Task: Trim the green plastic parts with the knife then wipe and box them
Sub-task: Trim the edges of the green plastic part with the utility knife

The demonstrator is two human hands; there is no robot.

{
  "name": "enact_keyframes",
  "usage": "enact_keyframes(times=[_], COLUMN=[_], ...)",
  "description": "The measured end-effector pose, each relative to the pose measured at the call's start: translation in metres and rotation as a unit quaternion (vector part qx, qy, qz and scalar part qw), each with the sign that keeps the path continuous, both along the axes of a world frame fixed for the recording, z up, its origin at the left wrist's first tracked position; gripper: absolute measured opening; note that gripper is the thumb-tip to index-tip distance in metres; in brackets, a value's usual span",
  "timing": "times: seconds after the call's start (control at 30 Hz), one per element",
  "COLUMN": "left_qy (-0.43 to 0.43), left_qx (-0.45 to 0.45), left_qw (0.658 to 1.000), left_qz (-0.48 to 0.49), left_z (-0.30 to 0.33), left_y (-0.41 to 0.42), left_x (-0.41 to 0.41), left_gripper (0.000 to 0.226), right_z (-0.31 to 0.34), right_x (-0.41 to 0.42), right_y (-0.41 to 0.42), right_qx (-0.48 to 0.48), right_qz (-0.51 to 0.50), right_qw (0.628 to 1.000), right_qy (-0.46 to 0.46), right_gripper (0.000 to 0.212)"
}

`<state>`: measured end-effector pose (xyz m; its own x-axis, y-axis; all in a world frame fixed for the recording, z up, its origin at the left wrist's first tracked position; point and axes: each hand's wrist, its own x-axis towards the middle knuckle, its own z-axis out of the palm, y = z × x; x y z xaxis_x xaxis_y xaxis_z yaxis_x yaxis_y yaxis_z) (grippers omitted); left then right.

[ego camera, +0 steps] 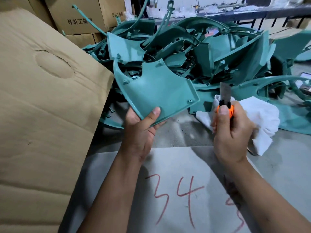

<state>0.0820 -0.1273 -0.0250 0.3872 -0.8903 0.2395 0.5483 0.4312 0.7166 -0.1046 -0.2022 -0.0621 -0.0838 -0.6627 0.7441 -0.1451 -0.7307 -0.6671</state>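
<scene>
Now trimming is about to begin on one green panel.

Gripping the lower edge of a curved green plastic part [156, 91], the left hand [143, 130] is pinching it thumb on top, fingers beneath, and tilting its inner face up, probably so the edges are showing for the blade. The right hand [232, 132] is clenching an orange knife [225, 101], thumb on the slider, blade extended and pointing up, just beside the part's right edge but apart from it. A white cloth [255, 118] is lying behind that hand, likely waiting for wiping. The pile of green parts [210, 52] is sitting beyond, and a cardboard box [42, 98] is standing at the left for packing.
</scene>
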Motion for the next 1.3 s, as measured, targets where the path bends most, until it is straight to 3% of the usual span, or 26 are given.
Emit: enact_keyframes(times=[0.13,0.33,0.47,0.67,0.97,1.17,1.3], left_qy=[-0.005,-0.011,-0.014,-0.011,-0.009,-0.055,-0.045], left_qx=[-0.014,-0.028,-0.028,-0.020,-0.010,0.054,0.079], left_qw=[1.000,1.000,0.999,0.999,1.000,0.993,0.987], left_qz=[0.016,-0.009,-0.016,-0.022,-0.013,0.091,0.134], left_z=[0.000,-0.002,-0.004,-0.005,-0.005,0.000,0.003], left_y=[-0.001,-0.001,-0.001,-0.001,-0.002,-0.001,-0.002], left_x=[0.002,0.004,0.006,0.005,0.005,-0.003,-0.013], left_gripper=[0.049,0.049,0.048,0.047,0.050,0.045,0.040], right_z=[0.004,0.006,0.006,0.008,0.007,0.007,0.005], right_x=[0.001,0.005,0.004,0.003,0.008,0.009,0.013], right_y=[0.007,0.009,0.005,0.010,0.012,0.012,0.018], right_qx=[-0.048,-0.030,0.003,-0.057,-0.051,-0.042,-0.064], right_qz=[0.030,0.029,-0.019,0.013,-0.046,-0.088,-0.051], right_qw=[0.997,0.993,0.995,0.992,0.989,0.986,0.984], right_qy=[0.059,0.112,0.096,0.113,0.131,0.132,0.161], right_gripper=[0.033,0.033,0.035,0.026,0.031,0.033,0.025])
